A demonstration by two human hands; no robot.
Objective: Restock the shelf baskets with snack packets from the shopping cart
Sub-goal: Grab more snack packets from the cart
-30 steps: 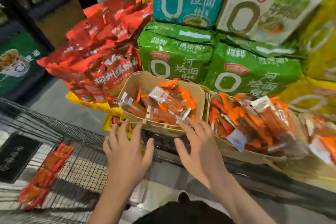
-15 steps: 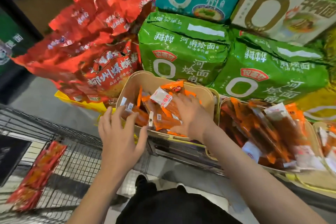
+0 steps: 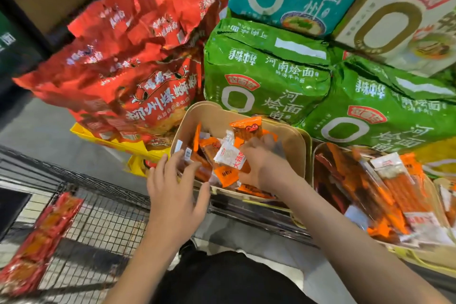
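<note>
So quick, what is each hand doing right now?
Left hand: open, fingers spread at the basket edge, holding nothing.
Right hand: in the basket among the snack packets; grip cannot be told.

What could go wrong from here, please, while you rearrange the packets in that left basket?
1. The right hand is deep among the loose orange snack packets; stirring them could flip one over the low front rim of the beige basket.
2. The left hand rests at that rim; pressing down might tip the basket toward the shopping cart.
</note>
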